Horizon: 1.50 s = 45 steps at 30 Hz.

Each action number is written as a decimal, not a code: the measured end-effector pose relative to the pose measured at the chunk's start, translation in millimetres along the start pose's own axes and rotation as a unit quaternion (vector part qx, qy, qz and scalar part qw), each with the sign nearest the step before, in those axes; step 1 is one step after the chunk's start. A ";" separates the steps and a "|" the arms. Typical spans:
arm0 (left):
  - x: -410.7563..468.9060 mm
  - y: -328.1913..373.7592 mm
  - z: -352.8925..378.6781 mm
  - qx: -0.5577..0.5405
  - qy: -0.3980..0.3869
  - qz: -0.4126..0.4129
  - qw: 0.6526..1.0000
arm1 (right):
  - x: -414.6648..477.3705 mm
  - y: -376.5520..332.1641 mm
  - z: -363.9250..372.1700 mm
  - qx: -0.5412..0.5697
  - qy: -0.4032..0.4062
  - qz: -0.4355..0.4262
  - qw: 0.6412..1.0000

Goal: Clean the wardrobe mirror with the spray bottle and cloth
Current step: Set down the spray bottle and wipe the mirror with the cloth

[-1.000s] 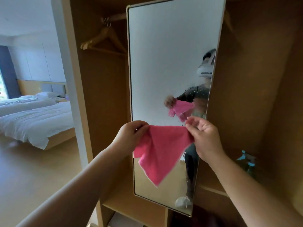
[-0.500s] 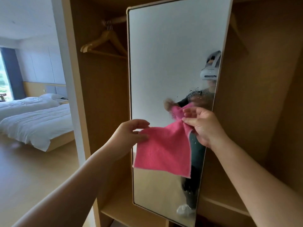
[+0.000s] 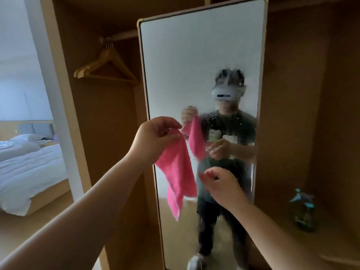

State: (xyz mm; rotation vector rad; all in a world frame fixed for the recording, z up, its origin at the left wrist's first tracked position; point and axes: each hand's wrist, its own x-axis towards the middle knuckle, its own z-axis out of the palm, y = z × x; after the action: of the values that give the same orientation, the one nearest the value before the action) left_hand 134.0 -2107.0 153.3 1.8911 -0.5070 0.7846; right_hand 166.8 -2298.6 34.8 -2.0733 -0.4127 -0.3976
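- Head view: the left hand (image 3: 155, 137) is raised in front of the wardrobe mirror (image 3: 200, 75) and pinches the top edge of a pink cloth (image 3: 177, 170) between thumb and fingers.
- The cloth hangs down loose from this hand, in folds, with its lowest corner pointing to the floor; it covers a part of the mirror's left edge.
- The right hand (image 3: 222, 188) is lower and to the right of the cloth, with the fingers half curled and apart; it holds nothing and does not touch the cloth.
- The two hands are apart, the left one higher than the right one.
- The mirror is tall, with a thin light frame, and stands upright inside the open wooden wardrobe (image 3: 303, 114).
- Small drops of liquid are on the glass in the middle zone, around the reflected chest and head of the person.
- The reflection shows the person with both hands and the pink cloth.
- The spray bottle (image 3: 302, 211), with a teal head, stands on the shelf at the right side inside the wardrobe, well apart from both hands; it is blurred.
- Wooden hangers (image 3: 106, 68) hang on the rail (image 3: 120, 36) to the left of the mirror.
- At the far left, through the opening, a bed (image 3: 27, 168) with white bedding is seen.
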 end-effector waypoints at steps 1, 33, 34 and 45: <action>3.4 -3.9 -2.5 0.000 -0.007 0.008 1.000 | -5.3 -6.0 8.6 0.032 -0.004 0.002 0.999; 27.4 -67.7 -27.2 0.034 -0.025 0.070 0.997 | 21.2 -63.2 -57.1 0.249 0.009 0.106 0.963; 29.7 -67.6 -25.9 0.059 -0.035 0.080 0.994 | 23.6 -65.4 -58.5 0.182 0.042 0.089 0.978; 63.0 -41.5 -22.9 0.194 -0.076 0.147 0.967 | 39.3 -99.4 -79.6 -0.293 0.270 -0.046 0.916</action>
State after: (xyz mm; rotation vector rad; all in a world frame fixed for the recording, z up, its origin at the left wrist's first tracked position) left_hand 198.2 -2069.1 178.7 2.2811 -0.7881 0.9926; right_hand 148.8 -2313.1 166.0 -2.3855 -0.0489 -1.2384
